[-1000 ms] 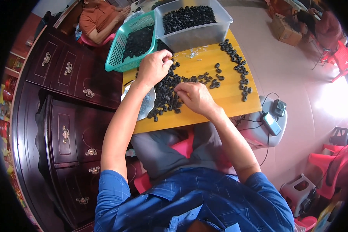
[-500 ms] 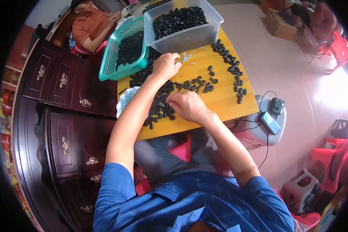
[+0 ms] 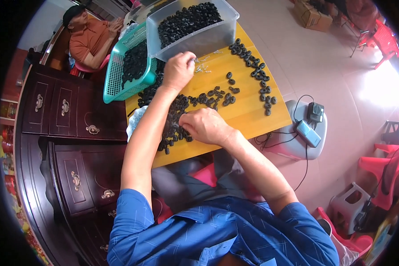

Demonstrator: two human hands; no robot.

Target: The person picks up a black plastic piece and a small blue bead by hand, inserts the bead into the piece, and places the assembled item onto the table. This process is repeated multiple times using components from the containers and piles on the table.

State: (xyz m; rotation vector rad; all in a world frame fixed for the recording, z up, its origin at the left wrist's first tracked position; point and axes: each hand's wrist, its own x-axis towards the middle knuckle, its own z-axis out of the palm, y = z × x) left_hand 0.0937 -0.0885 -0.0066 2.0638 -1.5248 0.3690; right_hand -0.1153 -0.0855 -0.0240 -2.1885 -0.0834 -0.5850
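My left hand (image 3: 178, 72) reaches over the far part of the table, its fingers pinched at the edge of a scatter of small silvery metal pins (image 3: 202, 68). Whatever is in that pinch is too small to make out. Closer to me, my right hand (image 3: 207, 126) is curled with thumb and fingers together, low over a spread of small black ring-like parts (image 3: 174, 119). Its fingertips are partly hidden, and I cannot make out what they hold. More black pieces (image 3: 211, 95) lie between the hands. Paired black pieces (image 3: 262, 84) form a winding band along the right edge.
A clear plastic bin (image 3: 195, 42) of black parts and a green basket (image 3: 115, 86) stand on the yellow table (image 3: 248, 111). Dark drawers (image 3: 75, 102) flank the left. Right of the table, a grey stool (image 3: 317, 142) bears cabled devices. Another person (image 3: 86, 42) sits beyond the basket.
The view has shifted a little. My left hand has moved slightly farther out beside the pins, and my right hand slightly closer to me. The other person's hands have risen.
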